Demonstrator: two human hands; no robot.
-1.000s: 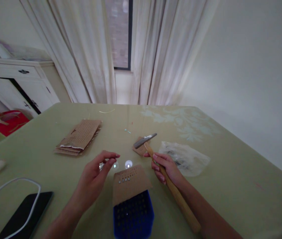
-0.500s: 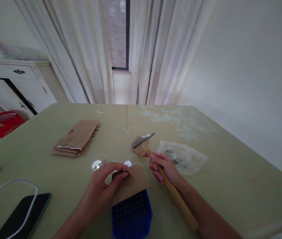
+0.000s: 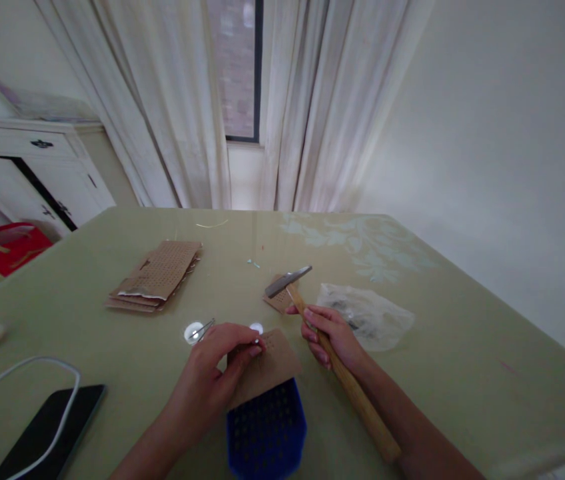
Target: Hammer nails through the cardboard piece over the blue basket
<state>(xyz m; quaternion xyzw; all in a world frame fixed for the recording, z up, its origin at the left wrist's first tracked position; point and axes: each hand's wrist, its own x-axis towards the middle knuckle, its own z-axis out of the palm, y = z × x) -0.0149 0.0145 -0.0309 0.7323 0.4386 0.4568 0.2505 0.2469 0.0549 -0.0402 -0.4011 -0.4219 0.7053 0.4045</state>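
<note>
My right hand [image 3: 331,335] is wrapped round the wooden handle of a small hammer [image 3: 337,367], whose metal head [image 3: 288,281] hovers over a small brown card piece [image 3: 278,301]. My left hand [image 3: 217,363] pinches its thumb and fingers together at the top edge of a perforated brown cardboard sheet [image 3: 268,365] that lies over a blue perforated block [image 3: 266,433]. What the fingertips hold is too small to make out. Tweezers [image 3: 202,329] lie just beyond the left hand, by a bright spot on the table [image 3: 112,327].
A stack of perforated cardboard sheets [image 3: 156,275] lies at the far left. A clear plastic bag [image 3: 366,315] sits right of the hammer. A black phone [image 3: 45,433] with a white cable [image 3: 17,373] lies at the near left. Curtains and a white cabinet [image 3: 37,167] stand behind.
My left hand moved right from the tweezers onto the cardboard sheet's top edge and pinched there. The hammer hand has barely shifted.
</note>
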